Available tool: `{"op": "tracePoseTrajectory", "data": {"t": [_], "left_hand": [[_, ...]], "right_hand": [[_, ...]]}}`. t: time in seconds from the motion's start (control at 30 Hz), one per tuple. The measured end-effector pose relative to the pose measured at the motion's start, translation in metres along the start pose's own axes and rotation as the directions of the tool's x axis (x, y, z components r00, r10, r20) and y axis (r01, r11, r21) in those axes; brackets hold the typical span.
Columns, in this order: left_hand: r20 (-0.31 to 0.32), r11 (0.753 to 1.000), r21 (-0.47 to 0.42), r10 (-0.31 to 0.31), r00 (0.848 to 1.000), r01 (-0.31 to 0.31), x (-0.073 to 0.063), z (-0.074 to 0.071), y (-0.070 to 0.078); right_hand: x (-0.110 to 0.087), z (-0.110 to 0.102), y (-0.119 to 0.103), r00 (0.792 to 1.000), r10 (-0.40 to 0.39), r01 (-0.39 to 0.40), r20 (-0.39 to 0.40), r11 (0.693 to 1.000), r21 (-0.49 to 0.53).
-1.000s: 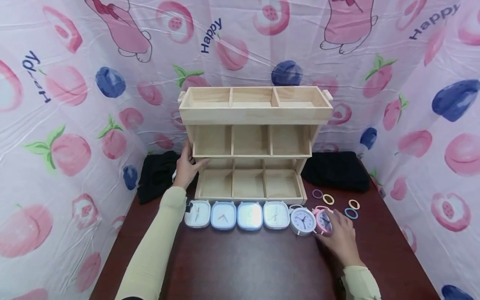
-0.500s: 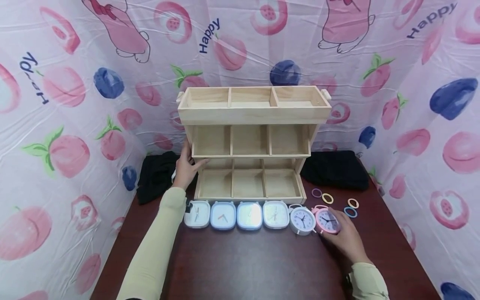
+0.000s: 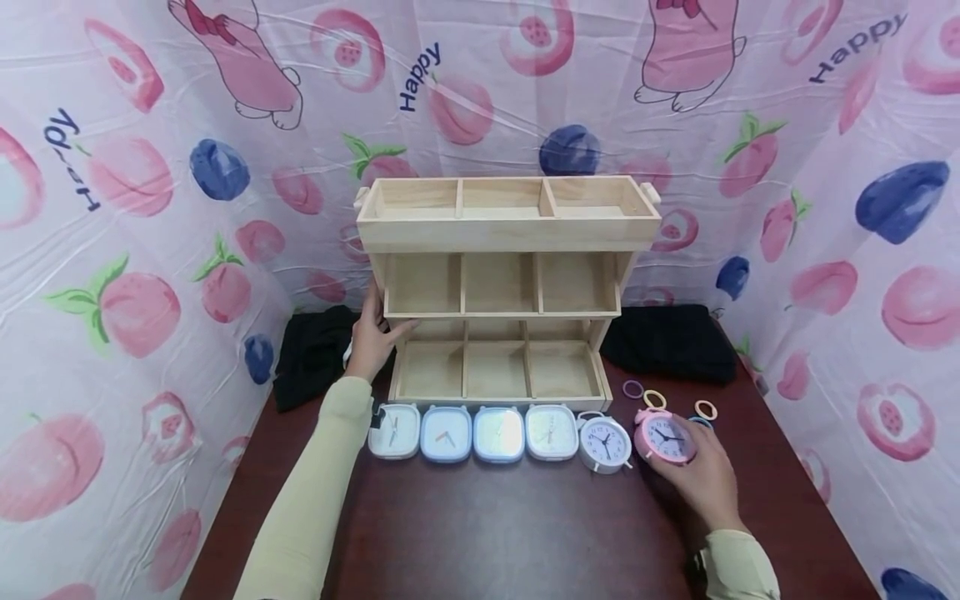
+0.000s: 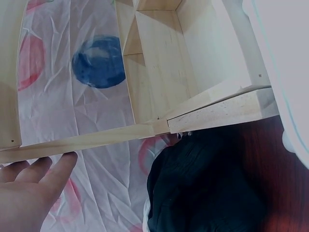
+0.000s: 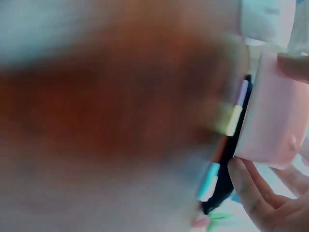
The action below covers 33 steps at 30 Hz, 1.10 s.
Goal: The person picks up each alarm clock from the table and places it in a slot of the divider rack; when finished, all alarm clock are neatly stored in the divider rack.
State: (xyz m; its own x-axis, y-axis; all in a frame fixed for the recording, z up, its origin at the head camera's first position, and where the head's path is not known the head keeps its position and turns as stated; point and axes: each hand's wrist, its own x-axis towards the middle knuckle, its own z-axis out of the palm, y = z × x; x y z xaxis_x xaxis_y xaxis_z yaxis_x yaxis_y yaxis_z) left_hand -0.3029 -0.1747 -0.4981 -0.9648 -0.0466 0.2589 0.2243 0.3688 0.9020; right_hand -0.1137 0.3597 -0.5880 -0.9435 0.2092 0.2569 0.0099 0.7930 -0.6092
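Observation:
In the head view my right hand [image 3: 708,479] grips a pink alarm clock [image 3: 670,437], thumb and fingers on opposite sides of its round body. The right wrist view shows the clock's pink side [image 5: 274,113] between the thumb and fingers. My left hand [image 3: 369,342] is at the left side of a three-tier wooden rack [image 3: 502,315]. Up close, straight fingertips [image 4: 67,162] touch the rack's side bar [image 4: 96,138]. A round white alarm clock [image 3: 605,444] stands just left of the pink one, with a gap between them.
Several squarish clocks, among them a blue one [image 3: 446,434], line up before the rack. Behind the right hand lie small rings, such as a purple one [image 3: 633,389]. Black cloths [image 3: 671,343] flank the rack. A printed curtain [image 3: 480,92] encloses the table [image 3: 495,533].
My right hand has moved right with the pink alarm clock, opening a gap from the white one and covering most of the blue ring. The left hand stays at the rack.

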Motion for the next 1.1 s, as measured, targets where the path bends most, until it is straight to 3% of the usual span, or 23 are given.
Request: {"op": "tracePoseTrajectory", "data": {"t": [0.17,0.33,0.6,0.87,1.1], "left_hand": [[-0.003,1.0,-0.004,-0.009,1.0,0.009,0.0,0.0,-0.001],[-0.019,1.0,-0.004,0.005,1.0,-0.005,0.001,-0.002,-0.002],[-0.02,0.999,-0.02,0.029,0.999,-0.03,-0.001,0.002,-0.004],[-0.016,0.999,-0.021,0.04,0.999,-0.04,-0.001,0.002,-0.005],[-0.02,0.999,-0.011,0.048,0.999,-0.048,0.001,0.002,-0.006]], "right_hand": [[0.017,-0.003,-0.028,0.997,0.02,-0.013,-0.077,0.995,0.095],[0.047,0.01,-0.063,0.994,-0.074,0.086,-0.085,0.986,0.141],[0.09,0.04,-0.1,0.984,-0.169,0.161,0.061,0.981,0.108],[0.116,0.069,-0.113,0.979,-0.107,0.104,0.174,0.994,0.024],[0.125,0.09,-0.111,0.967,-0.103,0.118,0.231,0.992,-0.053]]}}
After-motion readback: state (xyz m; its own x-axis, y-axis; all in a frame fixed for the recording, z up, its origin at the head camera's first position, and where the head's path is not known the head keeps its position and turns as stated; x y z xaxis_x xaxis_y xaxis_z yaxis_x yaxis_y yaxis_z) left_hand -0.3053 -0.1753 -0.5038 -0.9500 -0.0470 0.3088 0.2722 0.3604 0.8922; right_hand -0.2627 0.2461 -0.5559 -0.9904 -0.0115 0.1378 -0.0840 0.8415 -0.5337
